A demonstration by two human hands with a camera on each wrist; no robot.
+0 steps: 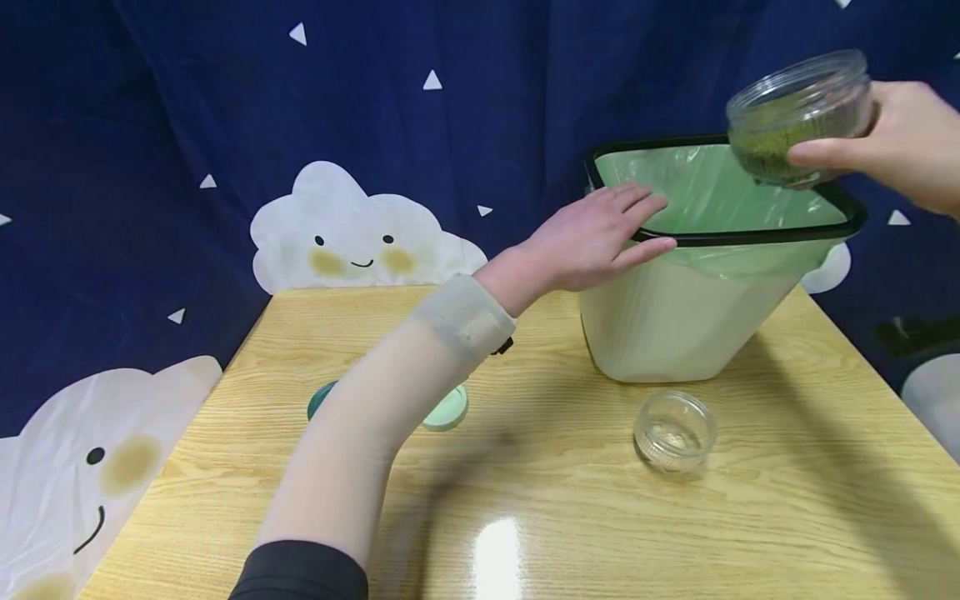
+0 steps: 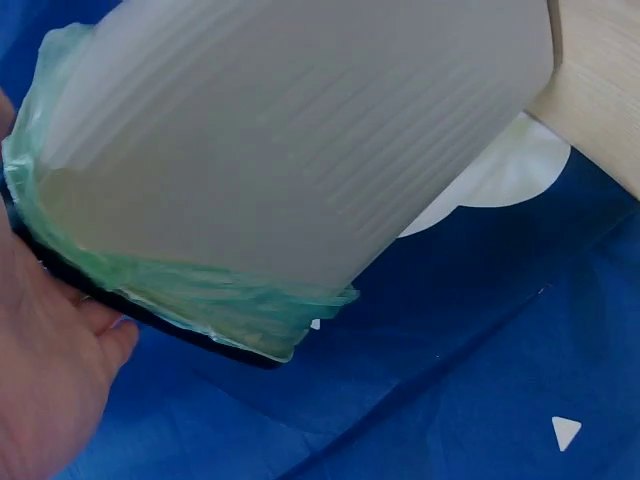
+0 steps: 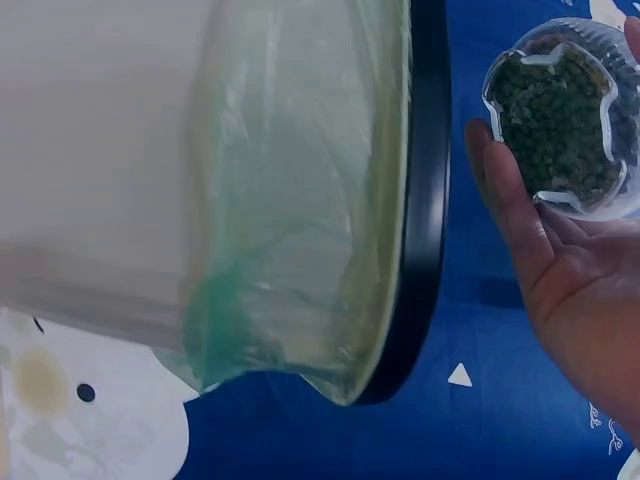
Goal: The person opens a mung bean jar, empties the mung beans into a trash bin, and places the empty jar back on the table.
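Observation:
My right hand (image 1: 911, 146) grips a clear plastic jar (image 1: 843, 112) from its side, up over the right part of the trash can. The jar is tilted, with its open mouth up and to the left. Small green grains, much like mung beans (image 3: 560, 125), show through its bottom in the right wrist view. At the left of the white trash can (image 1: 667, 325), my left hand (image 1: 596, 237) rests at the black rim (image 1: 750, 238) with its fingers extended. A light green bag (image 1: 697, 187) lines the can and folds out over that rim.
A second clear jar (image 1: 675, 433) stands without a lid on the table (image 1: 570, 508) in front of the can. Beyond my left forearm lie a pale green lid (image 1: 447, 410) and a dark teal lid (image 1: 318, 400), both partly hidden. A blue curtain (image 1: 480, 50) hangs behind.

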